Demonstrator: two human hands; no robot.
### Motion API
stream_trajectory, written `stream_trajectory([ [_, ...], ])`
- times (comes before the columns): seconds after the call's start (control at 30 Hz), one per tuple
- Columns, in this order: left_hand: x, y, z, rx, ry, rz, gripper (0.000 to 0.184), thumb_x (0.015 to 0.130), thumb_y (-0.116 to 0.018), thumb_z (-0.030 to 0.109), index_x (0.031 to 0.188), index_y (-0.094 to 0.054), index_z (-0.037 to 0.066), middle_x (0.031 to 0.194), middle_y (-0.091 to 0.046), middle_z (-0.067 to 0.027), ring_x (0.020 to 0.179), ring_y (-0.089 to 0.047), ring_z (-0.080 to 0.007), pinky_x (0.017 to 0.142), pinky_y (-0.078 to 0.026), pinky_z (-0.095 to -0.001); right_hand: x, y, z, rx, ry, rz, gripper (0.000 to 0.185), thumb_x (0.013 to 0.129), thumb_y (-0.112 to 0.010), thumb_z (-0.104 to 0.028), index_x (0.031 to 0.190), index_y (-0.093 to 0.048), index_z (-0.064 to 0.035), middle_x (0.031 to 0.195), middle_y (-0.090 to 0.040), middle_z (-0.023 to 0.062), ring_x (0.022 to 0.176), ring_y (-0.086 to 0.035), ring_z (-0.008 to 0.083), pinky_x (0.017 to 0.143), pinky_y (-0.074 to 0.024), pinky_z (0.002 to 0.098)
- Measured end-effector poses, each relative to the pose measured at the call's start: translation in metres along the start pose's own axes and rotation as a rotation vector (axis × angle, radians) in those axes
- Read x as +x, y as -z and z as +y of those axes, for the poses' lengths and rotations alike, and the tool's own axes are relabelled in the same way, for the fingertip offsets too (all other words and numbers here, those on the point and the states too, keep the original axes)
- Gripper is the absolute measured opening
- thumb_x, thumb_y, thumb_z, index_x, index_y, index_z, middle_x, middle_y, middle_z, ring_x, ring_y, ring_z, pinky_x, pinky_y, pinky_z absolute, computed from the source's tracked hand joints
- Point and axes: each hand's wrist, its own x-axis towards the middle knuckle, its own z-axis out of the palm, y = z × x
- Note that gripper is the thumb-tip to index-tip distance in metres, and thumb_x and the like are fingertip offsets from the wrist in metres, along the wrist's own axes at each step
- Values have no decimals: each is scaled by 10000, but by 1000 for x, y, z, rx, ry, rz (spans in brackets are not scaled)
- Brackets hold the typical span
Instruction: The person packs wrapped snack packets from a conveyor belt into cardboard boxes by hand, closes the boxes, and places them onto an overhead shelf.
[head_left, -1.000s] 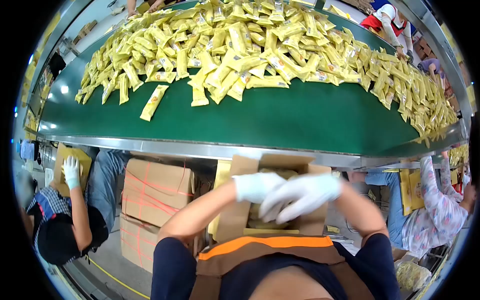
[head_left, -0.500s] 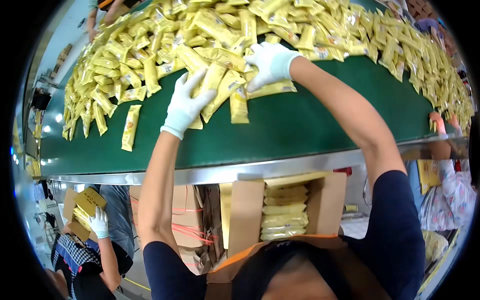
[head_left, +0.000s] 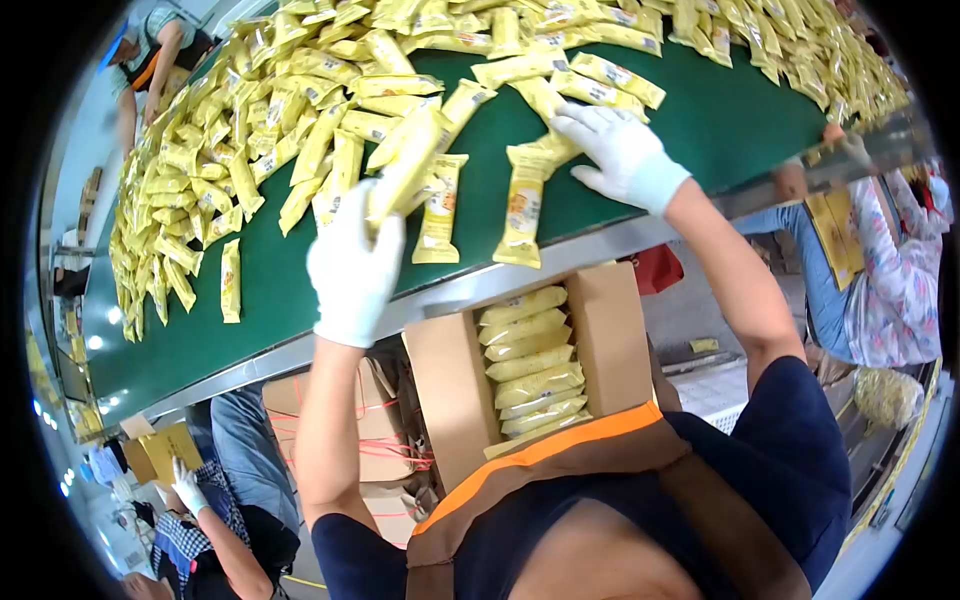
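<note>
Yellow sealed packets lie heaped on a green conveyor belt (head_left: 720, 135). My left hand (head_left: 352, 270), in a white glove, is at the belt's near edge, closed on a tilted yellow packet (head_left: 408, 170) between thumb and fingers. Beside it a yellow packet (head_left: 440, 210) lies alone on the belt. My right hand (head_left: 625, 160), also gloved, has its fingers stretched out and thumb apart around the end of another packet (head_left: 556, 150); whether it grips this is unclear. Another packet (head_left: 522, 215) points toward the belt edge. Below stands an open carton (head_left: 455, 390) with a row of packets inside.
The belt's metal edge (head_left: 690, 222) runs between me and the heap. Strapped cartons (head_left: 330, 420) stand to the left of the open carton. Co-workers are at the lower left, upper left and right; the lower-left one's gloved hand (head_left: 187, 487) touches a yellow box (head_left: 168, 452).
My view has turned and shifted nearer the carton. Both hands have come back toward the belt's near edge, and several packets have been drawn away from the heap.
</note>
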Motion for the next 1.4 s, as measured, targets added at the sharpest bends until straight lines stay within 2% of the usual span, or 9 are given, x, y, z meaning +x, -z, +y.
stream_trajectory([
  [0.23,4,-48,4,165,-176,-242,533,743,-746,181,1251,-589,143,1020,-666,-110,896,-652,-326,786,-521,-416,6,-23,-3,-61,63,84,640,802,-728,-279,1390,-476,-313,1336,-493,169,1138,-560,345,932,-478,436],
  [0.4,9,-12,-48,327,-175,-370,672,717,-776,166,1348,-546,174,1157,-657,-90,1001,-632,-314,847,-514,-417,-49,-8,32,267,-207,4,837,720,-773,-212,1453,-377,-122,1174,-590,147,1088,-579,343,933,-478,435],
  [0.53,-2,-9,-25,614,-402,-293,669,713,-786,216,1333,-539,174,1209,-607,-65,1117,-576,-267,976,-438,-450,-68,-9,15,-3,-63,-31,396,758,-713,-384,1044,-608,-131,998,-570,83,1000,-563,276,854,-454,379],
  [0.63,-9,-21,-28,520,-543,-128,525,712,-749,121,1218,-608,141,1091,-636,-68,991,-616,-267,873,-495,-400,-50,24,-5,282,-362,-202,395,804,-692,-367,1069,-555,-108,907,-659,177,884,-657,350,770,-515,440],
  [0.73,-12,-16,-32,295,-345,34,505,746,-738,113,1230,-596,91,1037,-661,-118,912,-634,-324,813,-510,-412,-22,31,23,304,-271,344,477,843,-664,-449,1120,-544,-80,905,-680,212,855,-665,388,747,-521,456],
  [0.83,4,-16,-29,376,-186,-45,553,834,-705,277,1318,-535,70,1021,-646,-165,926,-629,-345,823,-502,-426,35,21,73,244,-485,117,410,938,-532,-454,1136,-594,-101,954,-676,215,918,-660,388,776,-526,456],
  [0.93,6,-31,-47,327,-206,-140,538,938,-576,404,1358,-526,71,1029,-640,-198,1028,-601,-350,898,-475,-434,48,-43,100,-173,-124,-20,269,1020,-384,-288,1136,-614,-209,1071,-650,178,934,-665,396,836,-547,444],
  [1.07,4,-38,-60,-183,-168,-143,380,939,-573,304,1203,-657,45,1042,-664,-170,1024,-617,-346,919,-477,-401,19,-6,53,31,-320,-194,529,878,-620,-504,1164,-551,-64,1038,-658,146,1023,-639,317,806,-523,461],
  [1.4,20,-7,-33,-37,-151,-332,488,843,-693,301,1206,-635,-20,1008,-606,-177,896,-609,-317,798,-486,-385,33,20,95,366,-530,104,733,778,-658,-654,1190,-614,-49,1118,-672,213,1036,-646,360,897,-491,397],
])
